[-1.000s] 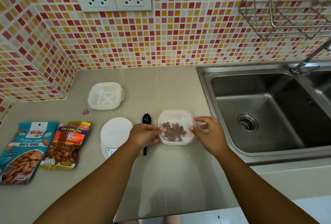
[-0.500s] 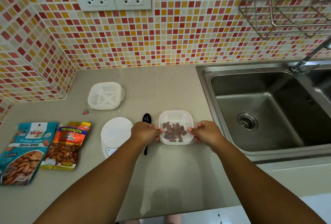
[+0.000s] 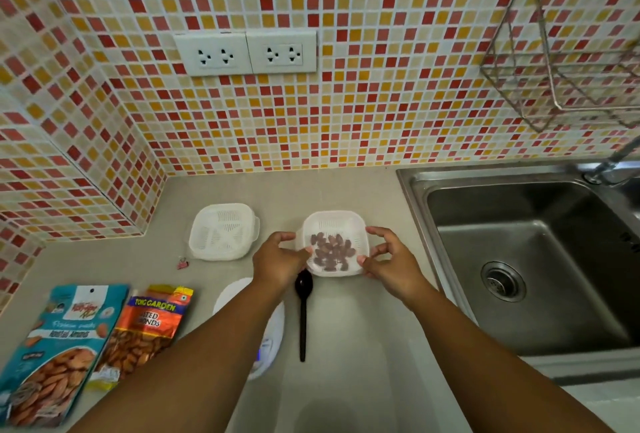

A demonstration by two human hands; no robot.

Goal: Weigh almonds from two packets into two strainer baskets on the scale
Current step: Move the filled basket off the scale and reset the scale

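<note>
Head view, from left to right: two almond packets (image 3: 93,346) lie flat on the counter (image 3: 346,380), then the empty strainer basket (image 3: 224,232) and the white scale (image 3: 273,325), probably kept free for it. Beside the sink (image 3: 519,259), the left hand (image 3: 278,261) and right hand (image 3: 389,264) clamp the basket with almonds (image 3: 332,242) by opposite rims, seemingly to keep it level.

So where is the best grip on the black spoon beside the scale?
Take the black spoon by its long handle, coming from the near end. It lies flat with the bowl pointing away, just below the almond strainer basket, and the left forearm crosses beside it over the scale.
</note>
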